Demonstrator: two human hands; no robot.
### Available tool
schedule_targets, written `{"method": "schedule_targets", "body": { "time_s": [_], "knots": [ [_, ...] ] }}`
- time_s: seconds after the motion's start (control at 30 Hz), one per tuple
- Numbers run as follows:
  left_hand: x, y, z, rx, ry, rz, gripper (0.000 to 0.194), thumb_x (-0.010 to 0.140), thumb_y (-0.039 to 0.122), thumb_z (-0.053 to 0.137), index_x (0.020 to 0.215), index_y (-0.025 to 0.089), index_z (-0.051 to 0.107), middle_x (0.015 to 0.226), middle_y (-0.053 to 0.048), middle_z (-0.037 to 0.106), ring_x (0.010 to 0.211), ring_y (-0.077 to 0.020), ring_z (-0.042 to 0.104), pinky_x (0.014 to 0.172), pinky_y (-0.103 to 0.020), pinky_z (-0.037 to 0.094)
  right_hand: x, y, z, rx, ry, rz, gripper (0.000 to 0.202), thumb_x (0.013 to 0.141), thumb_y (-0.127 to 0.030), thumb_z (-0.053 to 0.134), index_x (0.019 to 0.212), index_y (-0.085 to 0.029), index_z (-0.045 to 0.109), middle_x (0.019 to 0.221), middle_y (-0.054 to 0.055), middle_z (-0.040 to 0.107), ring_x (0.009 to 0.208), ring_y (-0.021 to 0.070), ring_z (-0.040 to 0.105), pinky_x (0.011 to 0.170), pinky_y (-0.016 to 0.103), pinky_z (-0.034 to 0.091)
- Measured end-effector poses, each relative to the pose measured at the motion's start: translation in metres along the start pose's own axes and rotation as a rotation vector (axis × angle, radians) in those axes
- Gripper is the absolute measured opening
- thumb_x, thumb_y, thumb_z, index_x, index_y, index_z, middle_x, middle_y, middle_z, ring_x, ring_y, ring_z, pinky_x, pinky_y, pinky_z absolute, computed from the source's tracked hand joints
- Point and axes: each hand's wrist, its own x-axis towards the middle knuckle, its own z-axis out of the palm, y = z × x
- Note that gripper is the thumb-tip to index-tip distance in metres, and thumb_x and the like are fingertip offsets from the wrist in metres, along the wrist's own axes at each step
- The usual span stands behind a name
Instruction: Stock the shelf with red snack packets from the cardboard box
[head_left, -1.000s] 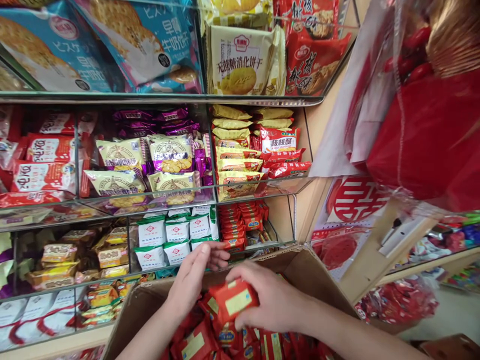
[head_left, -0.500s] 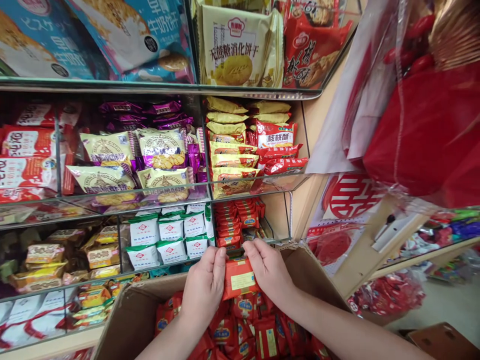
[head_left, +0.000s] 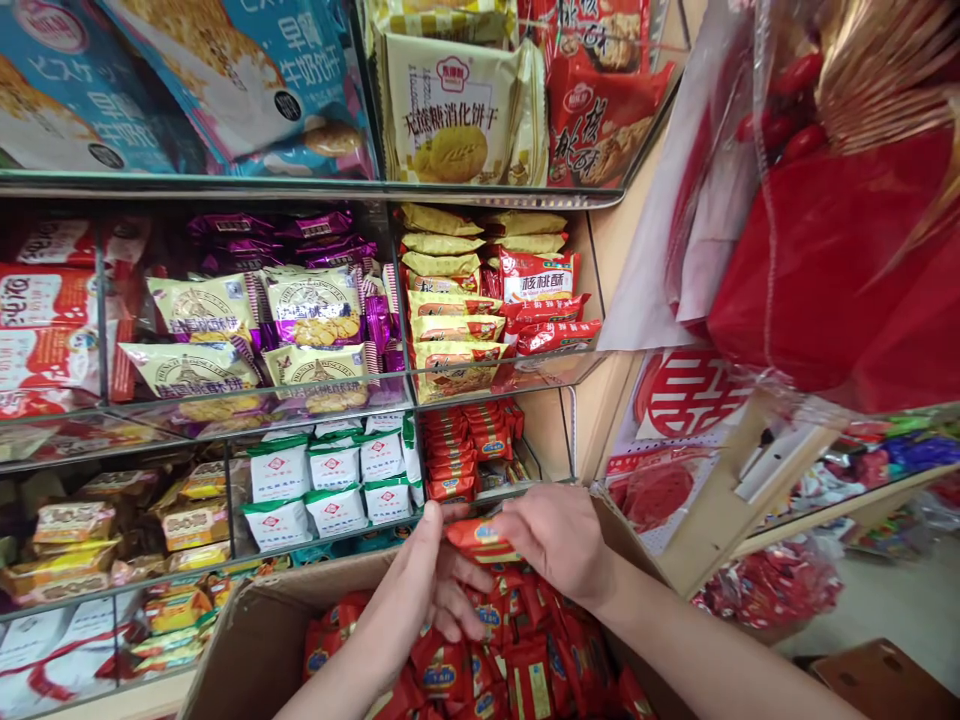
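Packet [head_left: 478, 537] of red colour is at the lower centre of the frame, above the mouth of the carton [head_left: 244, 640]. Your right hand [head_left: 559, 540] grips it from the right, thumb on the near side, and covers its right end. The long axis seems to run across the frame, from left to right. Your left hand [head_left: 439, 580] is just to the left and a little lower, its fingers loosely spread, and you see nothing held in it; whether a fingertip touches the left end, you cannot tell. So the right hand is the nearer one. From the packet, the stacked red packets [head_left: 451, 458] in the shelf compartment [head_left: 551, 430] are just above in the frame, and the loose red packets [head_left: 529, 665] in the carton are below.
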Motion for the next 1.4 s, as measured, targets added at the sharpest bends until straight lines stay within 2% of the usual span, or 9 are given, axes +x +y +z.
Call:
{"method": "schedule_targets", "body": {
  "time_s": [0.13, 0.3, 0.47, 0.63, 0.7, 0.83, 0.97, 1.2, 1.4],
  "knots": [
    [-0.002, 0.004, -0.002, -0.243, -0.087, 0.059, 0.047, 0.076, 0.046, 0.052, 0.113, 0.019, 0.044, 0.079, -0.005, 0.064, 0.065, -0.0156, 0.064, 0.059, -0.027, 0.049, -0.003, -0.005, -0.004, 0.11, -0.081, -0.186, 0.026, 0.085, -0.036, 0.041, 0.07, -0.019, 0.054, 0.054, 0.001, 0.053, 0.052, 0.0131, 0.048, 0.053, 0.027, 0.037],
    [-0.005, 0.008, -0.009, -0.242, -0.027, 0.257, 0.053, 0.07, 0.025, 0.061, 0.12, 0.029, 0.042, 0.119, -0.005, 0.053, 0.097, -0.0196, 0.058, 0.081, -0.034, 0.049, -0.006, -0.008, 0.003, 0.305, 0.005, 0.11, 0.025, 0.079, -0.032, 0.052, 0.099, -0.017, 0.051, 0.099, 0.01, 0.056, 0.094, 0.0203, 0.051, 0.081, 0.037, 0.043],
    [-0.002, 0.005, -0.013, -0.046, 0.026, 0.361, 0.059, 0.071, 0.021, 0.058, 0.126, 0.027, 0.037, 0.124, -0.007, 0.05, 0.104, -0.021, 0.055, 0.085, -0.033, 0.048, -0.009, -0.01, 0.016, 0.401, -0.067, 0.314, 0.039, 0.077, -0.028, 0.056, 0.113, -0.02, 0.044, 0.121, 0.012, 0.046, 0.112, 0.0217, 0.044, 0.093, 0.039, 0.039],
    [0.005, 0.0, -0.017, 0.181, 0.047, 0.485, 0.053, 0.072, 0.019, 0.056, 0.122, 0.025, 0.04, 0.125, -0.008, 0.049, 0.11, -0.0216, 0.051, 0.088, -0.033, 0.047, -0.009, -0.006, 0.024, 0.831, -0.215, 0.73, 0.03, 0.071, -0.027, 0.06, 0.097, -0.019, 0.048, 0.088, 0.004, 0.061, 0.073, 0.0142, 0.06, 0.062, 0.027, 0.049],
    [0.008, -0.001, -0.021, 0.301, 0.107, 0.53, 0.049, 0.075, 0.021, 0.053, 0.122, 0.026, 0.04, 0.128, -0.008, 0.045, 0.107, -0.0197, 0.052, 0.085, -0.031, 0.048, -0.003, 0.005, 0.02, 0.861, -0.218, 0.787, 0.025, 0.07, -0.029, 0.06, 0.089, -0.018, 0.048, 0.075, 0.0, 0.06, 0.065, 0.0125, 0.058, 0.058, 0.025, 0.048],
    [0.015, -0.003, -0.029, 0.561, 0.219, 0.601, 0.04, 0.08, 0.022, 0.046, 0.119, 0.025, 0.04, 0.117, -0.008, 0.05, 0.092, -0.0158, 0.059, 0.068, -0.026, 0.051, 0.022, 0.045, 0.012, 0.404, -0.131, 0.717, 0.025, 0.073, -0.024, 0.058, 0.095, -0.017, 0.049, 0.093, 0.004, 0.059, 0.08, 0.0145, 0.058, 0.07, 0.028, 0.046],
    [0.019, -0.006, -0.032, 0.831, 0.222, 0.683, 0.025, 0.078, 0.02, 0.046, 0.101, 0.022, 0.055, 0.104, -0.007, 0.058, 0.089, -0.0173, 0.059, 0.07, -0.029, 0.051, 0.041, 0.081, 0.023, -0.153, -0.413, 0.652, 0.026, 0.072, -0.011, 0.055, 0.098, -0.014, 0.054, 0.102, 0.01, 0.057, 0.091, 0.018, 0.055, 0.081, 0.031, 0.041],
    [0.016, -0.008, -0.027, 1.016, 0.209, 0.753, 0.019, 0.078, 0.016, 0.044, 0.087, 0.021, 0.06, 0.095, -0.005, 0.063, 0.089, -0.017, 0.059, 0.078, -0.032, 0.049, 0.044, 0.105, 0.061, -0.244, -0.644, 0.491, 0.026, 0.068, 0.0, 0.052, 0.09, -0.012, 0.058, 0.093, 0.01, 0.059, 0.086, 0.0175, 0.055, 0.074, 0.026, 0.042],
    [0.019, -0.011, -0.027, 1.023, 0.223, 0.748, 0.018, 0.078, 0.016, 0.045, 0.082, 0.021, 0.061, 0.089, -0.003, 0.064, 0.084, -0.0165, 0.059, 0.075, -0.031, 0.048, 0.047, 0.112, 0.072, -0.361, -0.729, 0.346, 0.039, 0.065, -0.009, 0.062, 0.104, -0.011, 0.053, 0.109, 0.016, 0.05, 0.101, 0.0256, 0.047, 0.082, 0.033, 0.039]
  ]
}}
